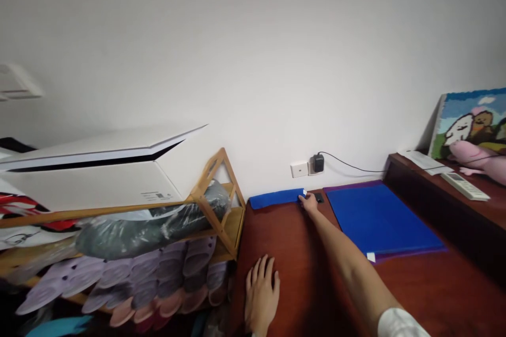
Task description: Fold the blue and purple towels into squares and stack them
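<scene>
On the reddish-brown wooden surface (284, 234), close to the wall, lies a narrow blue strip (274, 199) that looks like fabric. At its right end, by a small white tag (304, 191), my right hand (309, 202) has its thumb and fingers closed on the strip's edge. My left hand (261, 292) rests palm down near the left edge of the surface, fingers extended, holding nothing. Right of my right forearm a larger blue sheet (383, 218) lies flat, with purple edges showing beneath it and a white tag (370, 257) at its near edge.
A wooden rack (225, 221) with clogs (138, 274) and a white box (95, 184) stands left. A black plug adapter (318, 163) sits in the wall, its cable running right. The raised ledge holds a remote control (465, 186), pink plush toy (480, 160) and picture (470, 121).
</scene>
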`<control>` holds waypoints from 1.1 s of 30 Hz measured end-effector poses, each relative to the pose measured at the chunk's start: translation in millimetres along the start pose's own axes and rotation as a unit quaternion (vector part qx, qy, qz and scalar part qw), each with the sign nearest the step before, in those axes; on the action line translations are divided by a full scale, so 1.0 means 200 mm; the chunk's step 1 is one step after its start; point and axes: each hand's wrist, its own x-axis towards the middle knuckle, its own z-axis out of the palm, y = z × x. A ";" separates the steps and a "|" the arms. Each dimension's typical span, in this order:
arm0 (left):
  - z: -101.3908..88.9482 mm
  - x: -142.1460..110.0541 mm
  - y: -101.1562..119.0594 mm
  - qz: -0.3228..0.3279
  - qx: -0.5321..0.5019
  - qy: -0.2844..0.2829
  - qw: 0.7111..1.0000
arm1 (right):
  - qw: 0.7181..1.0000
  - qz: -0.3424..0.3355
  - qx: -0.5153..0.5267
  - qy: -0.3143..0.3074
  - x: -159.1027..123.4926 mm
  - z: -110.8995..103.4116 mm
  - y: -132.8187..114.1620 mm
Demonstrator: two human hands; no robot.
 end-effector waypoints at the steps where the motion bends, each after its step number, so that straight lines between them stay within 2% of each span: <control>1: 0.00 0.00 0.00 -0.001 -0.003 0.000 1.000 | 1.000 0.013 0.004 0.007 0.02 0.03 0.00; 5: -0.01 0.00 0.02 -0.001 -0.008 -0.001 1.000 | 0.999 0.027 0.025 0.038 -0.04 0.08 -0.02; 8: -0.01 0.01 0.02 -0.001 -0.007 0.002 1.000 | 0.997 -0.003 0.057 0.056 -0.21 0.02 -0.04; 10: -0.01 0.02 0.02 -0.001 -0.011 0.008 1.000 | 0.994 -0.039 0.081 0.060 -0.38 -0.06 -0.04; 13: -0.03 0.05 0.01 -0.003 -0.051 0.019 0.998 | 0.982 -0.116 0.145 0.037 -0.72 -0.20 0.01; 15: -0.08 0.08 0.01 -0.018 -0.119 0.034 0.992 | 0.971 -0.147 0.189 0.022 -0.97 -0.29 0.06; 17: -0.15 0.09 0.05 -0.047 -0.208 0.054 0.976 | 0.966 -0.145 0.212 0.023 -1.22 -0.39 0.10; 19: -0.22 0.06 0.16 -0.067 -0.272 0.067 0.958 | 0.966 -0.135 0.220 0.025 -1.44 -0.48 0.13; 22: -0.34 -0.08 0.43 -0.060 -0.352 0.041 0.933 | 0.966 -0.137 0.221 -0.007 -1.70 -0.61 0.13; 25: -0.47 -0.26 0.73 -0.074 -0.483 -0.014 0.872 | 0.959 -0.156 0.231 -0.049 -1.88 -0.74 0.09; 27: -0.56 -0.35 0.88 -0.102 -0.544 -0.035 0.832 | 0.955 -0.168 0.236 -0.063 -1.96 -0.84 0.07; 30: -0.72 -0.40 0.99 -0.122 -0.584 -0.062 0.800 | 0.955 -0.177 0.220 -0.091 -2.02 -0.97 0.04; 33: -0.86 -0.39 1.01 -0.105 -0.601 -0.090 0.787 | 0.950 -0.177 0.219 -0.132 -2.05 -1.08 0.01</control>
